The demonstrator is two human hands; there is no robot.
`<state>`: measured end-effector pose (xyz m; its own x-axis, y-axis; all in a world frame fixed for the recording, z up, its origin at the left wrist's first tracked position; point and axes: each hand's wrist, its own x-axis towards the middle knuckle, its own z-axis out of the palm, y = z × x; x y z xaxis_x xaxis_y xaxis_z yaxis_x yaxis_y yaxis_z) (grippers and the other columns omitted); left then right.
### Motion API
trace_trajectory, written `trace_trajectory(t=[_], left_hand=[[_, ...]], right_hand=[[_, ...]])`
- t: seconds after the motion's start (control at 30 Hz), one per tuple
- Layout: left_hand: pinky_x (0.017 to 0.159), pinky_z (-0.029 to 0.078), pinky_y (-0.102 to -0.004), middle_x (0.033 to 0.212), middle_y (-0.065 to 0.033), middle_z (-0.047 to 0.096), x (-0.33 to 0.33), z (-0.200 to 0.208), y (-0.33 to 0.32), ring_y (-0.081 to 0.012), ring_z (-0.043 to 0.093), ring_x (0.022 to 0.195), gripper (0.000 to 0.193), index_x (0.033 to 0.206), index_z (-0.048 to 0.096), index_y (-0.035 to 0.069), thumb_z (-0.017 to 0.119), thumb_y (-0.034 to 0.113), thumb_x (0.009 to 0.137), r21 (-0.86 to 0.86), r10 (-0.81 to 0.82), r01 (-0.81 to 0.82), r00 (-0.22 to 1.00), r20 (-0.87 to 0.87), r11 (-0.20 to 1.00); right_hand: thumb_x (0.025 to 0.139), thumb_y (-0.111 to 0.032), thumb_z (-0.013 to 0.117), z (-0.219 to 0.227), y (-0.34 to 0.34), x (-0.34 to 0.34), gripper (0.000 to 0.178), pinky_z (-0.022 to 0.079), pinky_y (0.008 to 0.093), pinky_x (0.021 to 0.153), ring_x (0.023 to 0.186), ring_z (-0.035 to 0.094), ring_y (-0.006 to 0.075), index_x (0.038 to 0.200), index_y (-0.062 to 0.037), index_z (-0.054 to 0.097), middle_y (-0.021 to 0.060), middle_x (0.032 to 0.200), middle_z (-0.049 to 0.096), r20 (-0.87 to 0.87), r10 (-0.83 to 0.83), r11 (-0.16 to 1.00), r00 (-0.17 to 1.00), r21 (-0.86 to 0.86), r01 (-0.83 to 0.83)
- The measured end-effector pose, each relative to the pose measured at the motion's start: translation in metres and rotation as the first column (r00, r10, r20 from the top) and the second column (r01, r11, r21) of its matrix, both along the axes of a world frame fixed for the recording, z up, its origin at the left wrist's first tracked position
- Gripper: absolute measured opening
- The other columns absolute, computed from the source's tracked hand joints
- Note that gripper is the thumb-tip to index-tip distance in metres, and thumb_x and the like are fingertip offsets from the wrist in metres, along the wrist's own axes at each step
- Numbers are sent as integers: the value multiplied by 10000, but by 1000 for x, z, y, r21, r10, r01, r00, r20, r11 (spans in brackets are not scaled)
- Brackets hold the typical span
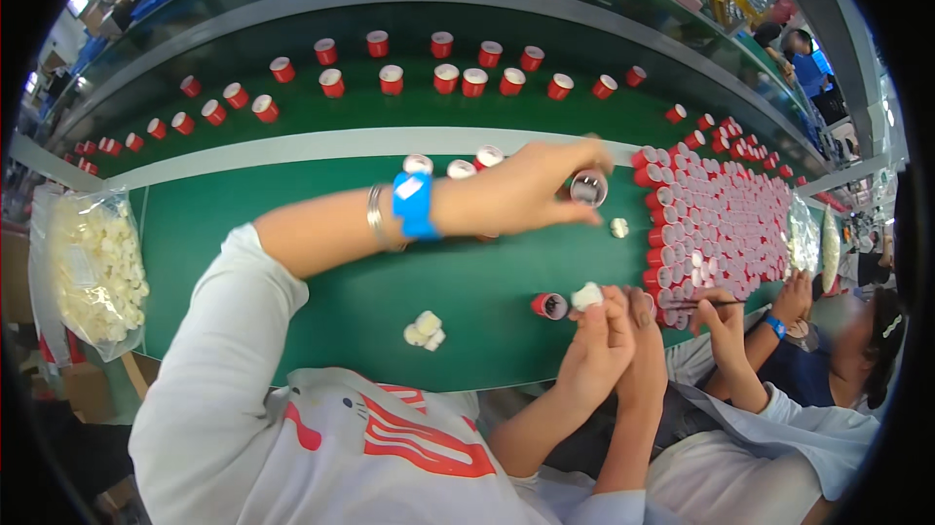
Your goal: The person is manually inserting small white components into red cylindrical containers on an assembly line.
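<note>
My left hand (531, 184), blue band at its wrist, stretches across to the right over the green table. Its thumb and fingers curve round a small cup (588, 190) with dark pieces inside. Nearer to me, my right hand (596, 345) pinches a soft white plug (586, 296). Just left of that plug, a red cup (549, 306) with dark contents lies tipped toward me. One loose white plug (619, 228) rests below my left hand. Several red cups with white tops, such as this one (461, 169), are partly hidden behind my left forearm.
Packed rows of red cups (721, 223) fill the right side. White plugs (425, 331) lie near my body; a clear bag of them (93, 272) sits far left. Spaced cups (391, 79) line the green strip beyond the rail. A co-worker's hands (726, 325) work close to my right.
</note>
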<state>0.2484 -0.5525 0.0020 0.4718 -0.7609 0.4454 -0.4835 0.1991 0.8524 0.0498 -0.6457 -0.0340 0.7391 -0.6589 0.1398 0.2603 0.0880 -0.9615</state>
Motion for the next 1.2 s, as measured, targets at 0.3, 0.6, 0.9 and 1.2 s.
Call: trace_trajectory(t=[0.3, 0.6, 0.9, 1.2], left_hand=[[805, 512, -321, 1069, -123, 628, -20, -18, 66, -249, 613, 976, 437, 1127, 607, 36, 743, 69, 713, 140, 114, -116, 993, 24, 983], [841, 489, -358, 1070, -123, 618, -18, -31, 66, -271, 584, 1002, 391, 1102, 603, 18, 712, 54, 728, -17, 180, -186, 922, 343, 982], [864, 471, -378, 1087, -125, 614, -20, -35, 64, -291, 565, 1021, 365, 1105, 591, -1, 685, 53, 757, 21, 130, -145, 934, 333, 989], [801, 497, -365, 1079, -134, 610, -23, -35, 74, -299, 571, 963, 372, 1095, 584, -24, 691, 42, 744, 71, -8, -18, 940, 341, 997]], right_hand=[[852, -70, 638, 40, 26, 54, 141, 413, 242, 816, 975, 529, 142, 895, 64, 625, 84, 1192, 496, -274, 123, 986, 954, -78, -150], [790, -101, 720, 24, 41, 71, 150, 431, 202, 706, 869, 550, 107, 793, 37, 660, 43, 1064, 537, -204, -47, 994, 978, -109, 25], [862, -101, 649, 21, 44, 74, 188, 480, 199, 566, 671, 611, 86, 976, 47, 625, 76, 806, 662, -327, -15, 993, 945, -116, -24], [812, -105, 672, 42, 32, 64, 171, 501, 233, 554, 620, 661, 124, 880, 52, 666, 114, 730, 691, -522, 41, 890, 852, -369, -269]])
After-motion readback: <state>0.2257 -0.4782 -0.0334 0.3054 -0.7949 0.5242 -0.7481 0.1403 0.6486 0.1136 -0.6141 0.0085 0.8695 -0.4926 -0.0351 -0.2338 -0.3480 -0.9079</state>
